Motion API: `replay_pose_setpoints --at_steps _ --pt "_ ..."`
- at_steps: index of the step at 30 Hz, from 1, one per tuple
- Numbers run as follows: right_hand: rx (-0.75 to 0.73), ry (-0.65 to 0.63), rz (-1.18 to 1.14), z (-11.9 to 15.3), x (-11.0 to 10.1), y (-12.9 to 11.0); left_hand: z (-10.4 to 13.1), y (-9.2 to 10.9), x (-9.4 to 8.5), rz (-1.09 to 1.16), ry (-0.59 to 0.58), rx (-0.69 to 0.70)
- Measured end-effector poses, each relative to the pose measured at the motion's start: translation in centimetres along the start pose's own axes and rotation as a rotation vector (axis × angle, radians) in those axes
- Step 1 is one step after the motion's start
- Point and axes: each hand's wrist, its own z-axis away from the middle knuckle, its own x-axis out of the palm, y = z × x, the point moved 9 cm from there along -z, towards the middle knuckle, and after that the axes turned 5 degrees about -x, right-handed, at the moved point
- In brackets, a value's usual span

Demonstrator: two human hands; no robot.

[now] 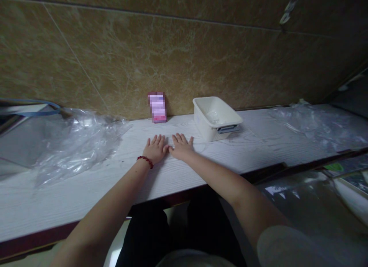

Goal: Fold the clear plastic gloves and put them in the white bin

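Cream plastic, the round-cornered tub (203, 124) sits on the wood-grained tabletop (172, 179); left of the tub, the left hand (156, 149) and right hand (181, 147) rest flat, fingers loosely fanned, gripping nothing.

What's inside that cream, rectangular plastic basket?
Inside the cream, rectangular plastic basket, a clear, shiny object shows near the bottom; I can't tell what it is. The basket's near side hides part of its floor.
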Motion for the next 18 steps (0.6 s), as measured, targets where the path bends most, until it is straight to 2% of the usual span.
replay_pose_setpoints --at_steps 2,5,9,11,14,16,18 --pt "0.000 0.001 -0.007 -0.1 0.1 0.1 -0.1 -0.6 0.9 0.015 -0.040 -0.059" --pt "0.000 0.001 -0.021 -0.3 0.2 0.5 0.0 -2.9 1.7 0.018 -0.047 -0.139" --pt "0.013 0.007 -0.035 -0.4 0.3 1.5 0.5 -5.9 1.6 -0.008 -0.039 -0.250" --pt "0.030 0.006 -0.037 -0.4 0.3 1.9 0.7 -6.3 0.9 -0.039 -0.007 -0.293" --pt "0.067 0.013 -0.036 -0.4 0.4 2.2 0.8 -4.3 -0.7 -0.058 0.058 -0.239" --pt "0.087 0.041 -0.030 -0.3 0.3 2.2 0.8 -1.6 -1.1 -0.029 0.057 -0.115" --pt "0.093 0.079 -0.027 -0.3 0.0 2.2 1.1 1.1 -0.7 0.010 0.012 0.003"
